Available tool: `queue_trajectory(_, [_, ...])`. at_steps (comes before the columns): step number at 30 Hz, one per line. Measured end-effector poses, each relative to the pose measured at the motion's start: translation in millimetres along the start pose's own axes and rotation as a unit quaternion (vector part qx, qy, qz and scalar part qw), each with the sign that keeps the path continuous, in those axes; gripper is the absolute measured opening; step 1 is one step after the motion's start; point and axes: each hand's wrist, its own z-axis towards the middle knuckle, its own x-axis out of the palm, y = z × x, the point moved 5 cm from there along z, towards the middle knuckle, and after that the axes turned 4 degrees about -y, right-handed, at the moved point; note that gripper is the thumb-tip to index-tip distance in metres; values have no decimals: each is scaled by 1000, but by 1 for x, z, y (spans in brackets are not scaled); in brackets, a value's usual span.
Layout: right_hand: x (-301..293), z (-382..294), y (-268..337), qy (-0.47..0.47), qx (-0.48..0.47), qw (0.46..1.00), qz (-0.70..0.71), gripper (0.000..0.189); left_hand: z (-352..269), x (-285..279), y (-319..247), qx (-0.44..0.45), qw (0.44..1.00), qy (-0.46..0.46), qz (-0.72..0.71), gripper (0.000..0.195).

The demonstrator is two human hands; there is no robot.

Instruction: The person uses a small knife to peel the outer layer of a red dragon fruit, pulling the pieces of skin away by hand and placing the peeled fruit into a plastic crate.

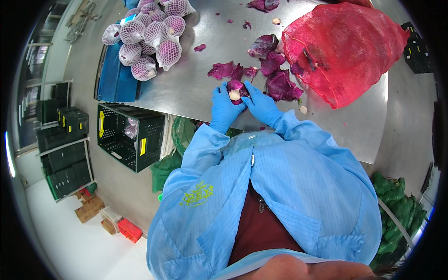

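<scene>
Between my two gloved hands I hold a small red cabbage (236,87), its pale cut stem end facing up. My left hand (224,108) wraps its left side. Along the right side press the fingers and thumb of my right hand (263,106). Both hands wear blue gloves and are just over the near edge of the steel table (182,94). Loose purple cabbage leaves (280,85) lie beyond and to the right of my hands. A cut piece of pale stem (303,110) rests right of my right hand.
Several cabbages in white foam nets (154,35) are piled at the back left, by a blue bin (117,77). A red mesh sack (346,52) covers the table's right side. Below left stands a dark green crate (131,134) holding netted cabbages. Green sacks (395,206) sit at lower right.
</scene>
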Motion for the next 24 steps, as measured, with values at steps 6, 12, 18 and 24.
queue_trajectory(6, [-2, 5, -1, -12, 0, 1000, 11, 67, 5, -3, -9, -10, 1000, 12, 9, 106])
queue_trajectory(12, [-1, 14, 2, 29, 20, 998, -42, 66, 7, -1, -7, 26, 1000, 1, -6, 108])
queue_trajectory(18, [0, 23, 4, 16, 19, 997, -78, 63, 14, 4, -3, 7, 1000, 2, -9, 108])
queue_trajectory(24, [-7, 36, 6, 66, 36, 993, -88, 64, 23, 5, -9, -18, 1000, 20, 3, 99])
